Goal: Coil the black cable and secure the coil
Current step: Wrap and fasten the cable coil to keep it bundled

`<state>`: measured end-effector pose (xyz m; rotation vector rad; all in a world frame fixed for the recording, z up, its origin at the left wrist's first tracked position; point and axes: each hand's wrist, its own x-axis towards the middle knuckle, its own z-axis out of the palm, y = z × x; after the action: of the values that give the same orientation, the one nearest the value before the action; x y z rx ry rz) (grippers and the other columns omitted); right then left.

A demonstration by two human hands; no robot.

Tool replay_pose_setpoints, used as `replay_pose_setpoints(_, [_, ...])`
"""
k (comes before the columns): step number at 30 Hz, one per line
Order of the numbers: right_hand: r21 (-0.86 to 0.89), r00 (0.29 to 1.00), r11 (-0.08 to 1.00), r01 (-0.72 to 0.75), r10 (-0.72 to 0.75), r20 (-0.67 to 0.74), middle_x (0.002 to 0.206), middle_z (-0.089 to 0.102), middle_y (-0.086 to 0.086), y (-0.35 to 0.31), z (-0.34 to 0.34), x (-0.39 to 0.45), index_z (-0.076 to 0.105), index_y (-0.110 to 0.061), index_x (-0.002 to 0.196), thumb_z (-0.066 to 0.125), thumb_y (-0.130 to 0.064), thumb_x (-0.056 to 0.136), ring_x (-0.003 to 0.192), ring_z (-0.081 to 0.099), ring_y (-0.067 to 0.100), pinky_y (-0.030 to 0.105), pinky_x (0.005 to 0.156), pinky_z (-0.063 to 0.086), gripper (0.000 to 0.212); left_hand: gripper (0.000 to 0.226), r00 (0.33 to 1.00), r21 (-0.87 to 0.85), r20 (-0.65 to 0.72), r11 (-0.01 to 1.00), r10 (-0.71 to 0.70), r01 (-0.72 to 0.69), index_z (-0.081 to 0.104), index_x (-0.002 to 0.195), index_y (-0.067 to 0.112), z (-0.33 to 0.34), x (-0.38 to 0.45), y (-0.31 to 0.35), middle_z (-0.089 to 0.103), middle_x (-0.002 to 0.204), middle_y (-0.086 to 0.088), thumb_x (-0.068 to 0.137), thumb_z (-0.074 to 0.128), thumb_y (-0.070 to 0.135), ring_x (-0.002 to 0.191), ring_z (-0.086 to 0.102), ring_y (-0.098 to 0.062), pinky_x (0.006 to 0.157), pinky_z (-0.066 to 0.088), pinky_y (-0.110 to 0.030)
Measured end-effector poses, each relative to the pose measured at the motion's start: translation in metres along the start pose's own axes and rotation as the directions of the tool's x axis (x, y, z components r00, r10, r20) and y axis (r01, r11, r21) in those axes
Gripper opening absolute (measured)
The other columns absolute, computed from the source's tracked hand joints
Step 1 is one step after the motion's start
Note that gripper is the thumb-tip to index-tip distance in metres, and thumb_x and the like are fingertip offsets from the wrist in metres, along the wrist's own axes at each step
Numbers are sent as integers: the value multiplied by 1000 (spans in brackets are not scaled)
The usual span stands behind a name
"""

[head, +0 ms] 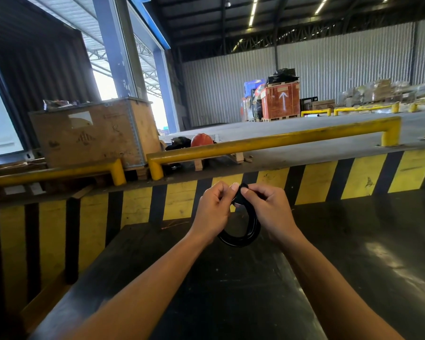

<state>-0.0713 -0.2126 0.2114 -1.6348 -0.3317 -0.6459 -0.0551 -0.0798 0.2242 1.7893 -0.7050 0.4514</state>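
The black cable (246, 235) hangs as a small coil of several loops between my two hands, above the dark table top (231, 290). My left hand (212, 209) pinches the top of the coil from the left. My right hand (271, 209) grips the same top part from the right, thumb pressed on a black band or strap wrapped there. The coil's upper part is hidden by my fingers; its lower arc hangs free below them.
A yellow-and-black striped dock wall (329, 182) rises just beyond the table. Yellow guard rails (280, 141) run along its top. A wooden crate (93, 133) stands back left, an orange helmet (201, 140) beside it, and an orange crate (280, 99) far back.
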Motion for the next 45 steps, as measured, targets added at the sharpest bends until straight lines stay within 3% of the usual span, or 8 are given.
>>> replay_pose_setpoints(8, [14, 996, 999, -40, 41, -75, 79, 74, 2, 22, 9, -11, 73, -22, 87, 63, -21, 87, 76, 70, 14, 41, 71, 60, 10, 28, 998, 30, -26, 998, -58, 59, 55, 74, 15, 4, -9, -15, 49, 54, 6, 96, 47, 30, 47, 45, -8, 47, 35, -22])
replay_pose_setpoints(12, [276, 975, 947, -164, 197, -98, 84, 74, 12, 32, 9, -17, 61, -20, 98, 66, -12, 86, 75, 73, 19, 23, 57, 58, 16, 29, 996, 59, -31, 994, -87, 89, 57, 75, 10, 7, -15, -26, 52, 59, 1, 95, 49, 29, 51, 48, -11, 50, 37, -23])
replay_pose_setpoints(20, [155, 981, 969, -193, 194, 7, 89, 71, 5, 45, 7, -20, 53, -22, 110, 67, -19, 85, 80, 71, 13, 23, 63, 59, 29, 29, 995, 110, -19, 988, -102, 104, 60, 71, 15, 6, -18, -34, 55, 57, 8, 94, 51, 28, 50, 53, 1, 52, 41, -13])
replay_pose_setpoints(26, [325, 971, 924, -202, 233, -59, 77, 71, 3, 57, 8, -26, 63, -22, 91, 68, -9, 83, 74, 71, 11, 22, 60, 56, 16, 26, 939, -96, 56, 934, -339, 343, 60, 91, 10, 5, -31, -42, 67, 68, 4, 84, 65, 35, 52, 59, -9, 52, 51, -23])
replay_pose_setpoints(32, [488, 874, 795, -360, 470, -121, 80, 71, -1, 85, 19, -39, 64, -24, 89, 68, -13, 83, 77, 69, 10, 24, 63, 53, 13, 21, 751, -364, 265, 658, -605, 659, 70, 91, 18, -2, -83, -86, 70, 90, -4, 73, 74, 27, 101, 64, -26, 84, 53, -41])
replay_pose_setpoints(37, [449, 781, 698, -558, 625, -3, 83, 68, 4, 123, 49, -74, 62, -18, 91, 67, -9, 84, 78, 66, 14, 23, 63, 49, 12, 7, 676, -483, 173, 537, -716, 692, 74, 76, 19, -23, -116, -115, 69, 72, -3, 79, 67, 20, 76, 68, -15, 70, 53, -36])
replay_pose_setpoints(41, [289, 658, 603, -744, 735, 161, 84, 65, 11, 155, 79, -106, 60, -10, 89, 64, 1, 84, 66, 62, 15, 12, 40, 44, 13, 20, 647, -310, 44, 605, -762, 733, 73, 71, 23, -53, -145, -137, 66, 62, 2, 88, 63, 20, 68, 64, -14, 64, 51, -33])
replay_pose_setpoints(45, [-149, 483, 532, -834, 833, 268, 86, 65, 10, 196, 101, -151, 58, -6, 94, 66, -4, 84, 61, 61, 16, 15, 34, 40, 13, 33, 625, -43, -140, 635, -768, 771, 54, 118, 6, -85, -184, -161, 63, 73, -5, 89, 63, 17, 59, 62, -12, 60, 48, -25])
